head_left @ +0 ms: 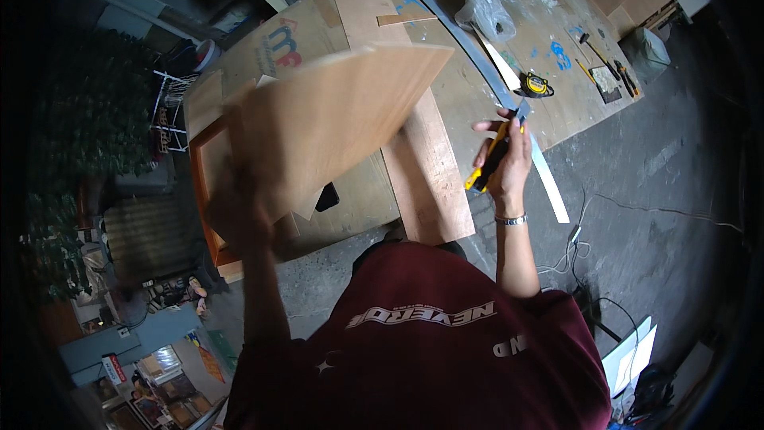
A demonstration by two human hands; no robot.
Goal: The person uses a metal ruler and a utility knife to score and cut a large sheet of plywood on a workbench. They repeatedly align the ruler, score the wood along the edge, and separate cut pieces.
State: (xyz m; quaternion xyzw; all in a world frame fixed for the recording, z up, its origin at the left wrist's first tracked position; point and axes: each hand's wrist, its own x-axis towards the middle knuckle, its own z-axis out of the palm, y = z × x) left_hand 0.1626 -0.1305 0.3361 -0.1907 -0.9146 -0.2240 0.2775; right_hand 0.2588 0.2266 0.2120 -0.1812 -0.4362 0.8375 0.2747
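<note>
My left hand (239, 207), blurred and in shadow, grips the near left edge of a thin plywood panel (334, 123). The panel is raised and tilted above the worktable. Beneath its left side shows a reddish-brown wooden frame (204, 227). In my right hand (513, 161) is a yellow and black utility knife (495, 153), its blade pointing away from me. The knife is held apart from the panel, over the table's right side. A dark phone (327, 197) lies partly below the panel, next to a long plywood strip (430, 183).
The worktable (350, 219) carries a long metal straightedge (458, 32), a clear plastic bag (487, 12) and a yellow-black tape measure (535, 85). A hammer (593, 46) and pliers (625, 76) lie near its far right corner. Cables (574, 247) trail over the floor at right.
</note>
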